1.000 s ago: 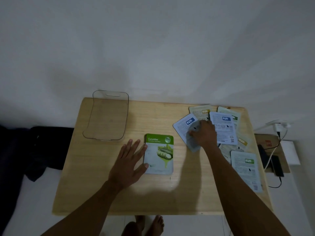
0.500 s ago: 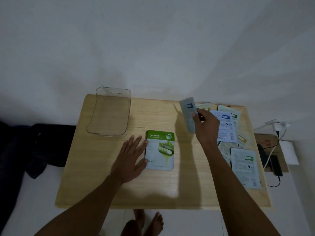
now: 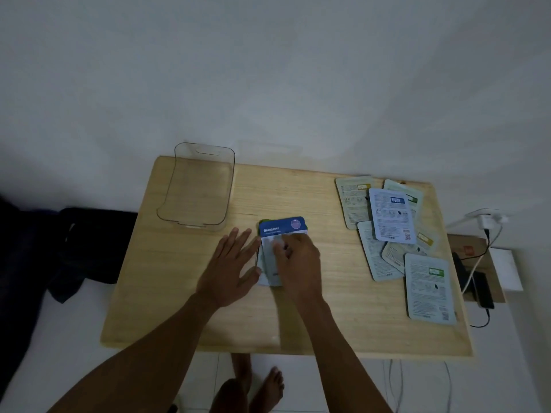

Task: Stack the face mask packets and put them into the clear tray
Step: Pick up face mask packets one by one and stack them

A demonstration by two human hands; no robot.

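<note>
- A person's right hand [image 3: 298,260] presses a blue Blueberry packet [image 3: 281,231] face up onto the wooden surface [image 3: 298,317], near the middle; its fingers [image 3: 278,248] are curled down on the packet's pale lower half.
- Slivers of a green packet [image 3: 306,225] show at the Blueberry packet's far corners; it lies underneath, the two roughly squared together.
- The left hand [image 3: 231,269] rests flat on the surface just left of the pair, fingers spread apart and straight, thumb at the packets' left edge; it grips nothing.
- The clear tray [image 3: 202,156] stands at the far left corner of the surface, with a slot handle in its far wall and nothing visible inside. It sits apart from the stacked pair, on the far-left side.
- Loose packets [image 3: 390,216] lie scattered back side up on the right part of the surface, several overlapping; one with a blue label tops the heap.
- One packet with a green label [image 3: 429,289] lies nearest the right front edge, touching the heap at its far corner.
- Beyond the right edge, a charger [image 3: 489,220] with cables and a dark device lie on a low brown board.
- Dark cloth [image 3: 74,242] lies on the floor to the left; bare feet [image 3: 262,383] show under the near edge.
</note>
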